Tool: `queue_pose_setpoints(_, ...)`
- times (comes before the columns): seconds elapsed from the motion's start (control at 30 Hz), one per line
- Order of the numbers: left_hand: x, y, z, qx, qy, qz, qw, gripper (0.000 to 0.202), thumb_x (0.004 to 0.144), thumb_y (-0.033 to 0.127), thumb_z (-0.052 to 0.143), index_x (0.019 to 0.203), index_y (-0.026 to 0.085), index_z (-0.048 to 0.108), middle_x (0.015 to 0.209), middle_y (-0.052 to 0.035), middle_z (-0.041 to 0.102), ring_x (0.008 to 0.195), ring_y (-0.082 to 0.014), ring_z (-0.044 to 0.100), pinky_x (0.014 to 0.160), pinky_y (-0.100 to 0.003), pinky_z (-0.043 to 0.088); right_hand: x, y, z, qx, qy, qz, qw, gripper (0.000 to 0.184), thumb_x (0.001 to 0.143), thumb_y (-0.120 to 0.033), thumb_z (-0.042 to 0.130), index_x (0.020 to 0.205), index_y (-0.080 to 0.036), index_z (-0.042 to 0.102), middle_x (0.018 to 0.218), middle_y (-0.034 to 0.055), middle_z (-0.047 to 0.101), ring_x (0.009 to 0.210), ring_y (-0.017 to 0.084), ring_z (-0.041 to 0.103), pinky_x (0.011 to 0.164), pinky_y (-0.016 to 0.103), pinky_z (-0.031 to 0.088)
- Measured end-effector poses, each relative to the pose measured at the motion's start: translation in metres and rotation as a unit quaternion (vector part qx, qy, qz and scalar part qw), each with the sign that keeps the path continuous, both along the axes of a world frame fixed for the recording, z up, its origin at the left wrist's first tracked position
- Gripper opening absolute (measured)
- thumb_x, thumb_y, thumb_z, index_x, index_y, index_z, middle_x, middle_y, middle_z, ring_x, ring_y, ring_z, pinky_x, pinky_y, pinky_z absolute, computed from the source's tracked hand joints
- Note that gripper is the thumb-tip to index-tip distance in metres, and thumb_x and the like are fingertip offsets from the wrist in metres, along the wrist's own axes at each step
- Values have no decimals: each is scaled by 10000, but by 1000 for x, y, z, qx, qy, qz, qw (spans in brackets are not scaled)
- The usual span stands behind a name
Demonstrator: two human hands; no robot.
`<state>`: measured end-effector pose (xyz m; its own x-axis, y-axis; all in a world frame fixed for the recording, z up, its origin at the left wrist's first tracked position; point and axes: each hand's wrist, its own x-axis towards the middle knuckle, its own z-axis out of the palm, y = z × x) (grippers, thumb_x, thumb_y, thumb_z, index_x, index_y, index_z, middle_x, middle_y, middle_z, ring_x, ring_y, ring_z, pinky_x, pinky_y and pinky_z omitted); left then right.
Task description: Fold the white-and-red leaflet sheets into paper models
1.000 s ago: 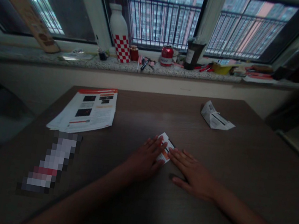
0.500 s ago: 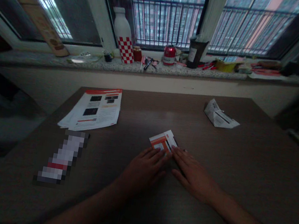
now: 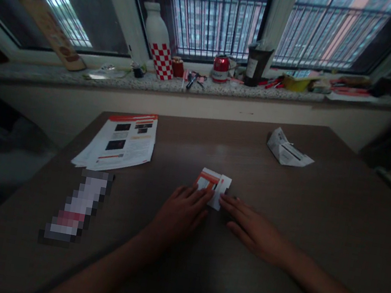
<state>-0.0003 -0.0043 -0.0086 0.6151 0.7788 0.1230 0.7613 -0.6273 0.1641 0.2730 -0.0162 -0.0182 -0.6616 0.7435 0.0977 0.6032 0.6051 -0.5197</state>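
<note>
1. Two bare hands meet near the middle of a brown table (image 3: 321,204), over one small piece of folded paper (image 3: 224,186), white with orange print.
2. Four containers stand on the windowsill (image 3: 116,83) beyond the table's far edge. From left to right: a white bottle (image 3: 159,34) with red checks, a red can (image 3: 220,69), a dark cup (image 3: 257,65) with a clear top, and a low yellow container (image 3: 296,84). What they hold cannot be made out.
3. The folded paper lies flat on the table. Its white strip runs from the table's near side toward the far edge, leaning slightly right. Fingers cover its near left part, so its long axis cannot be told.
4. The left hand (image 3: 182,213) lies spread, fingers flat on the paper, gripping nothing.
5. The right hand (image 3: 256,231) is also ungripped, fingers extended to the paper's right edge, thumb apart.
6. Printed sheets (image 3: 128,142) lie at the table's far left; a creased paper (image 3: 286,151), at its far right.
</note>
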Motion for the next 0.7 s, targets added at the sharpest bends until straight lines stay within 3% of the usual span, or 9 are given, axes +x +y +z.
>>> queue_pose_setpoints(0.2, -9, 16, -3, -24, -16, -13, 1000, 601, 1067, 412, 529, 1616, 222, 376, 1560, -118, 548, 1499, -345, 429, 1252, -614, 265, 13, 35, -2, 66, -7, -12, 998, 569, 1104, -342, 463, 1653, -285, 328, 1711, 72, 345, 1561, 267, 361, 1284, 571, 318)
queue_pose_setpoints(0.33, -14, 30, -4, -34, -22, -23, 999, 694, 985, 485, 661, 1585, 223, 432, 1576, -156, 510, 1492, -370, 435, 1259, -633, 252, 11, 54, -5, 95, -22, 7, 995, 541, 1087, -305, 505, 1617, -264, 407, 1676, 92, 410, 1543, 273, 396, 1271, 565, 348)
queue_pose_setpoints(0.5, -18, 44, -3, -34, -25, -44, 998, 596, 968, 385, 696, 1521, 246, 523, 1457, -127, 611, 1431, -353, 512, 1243, -629, 306, 3, 65, -4, 125, -46, 30, 991, 409, 1073, -321, 527, 1454, -200, 618, 1581, 130, 540, 1466, 307, 510, 1230, 553, 414)
queue_pose_setpoints(0.7, -22, 44, -6, 15, -78, -59, 995, 424, 961, 315, 696, 1370, 219, 639, 1368, -114, 680, 1339, -329, 593, 1161, -558, 457, -5, 66, 0, 122, -59, 15, 991, 424, 1017, -373, 639, 1401, -192, 643, 1472, 142, 644, 1343, 329, 625, 1129, 521, 524)
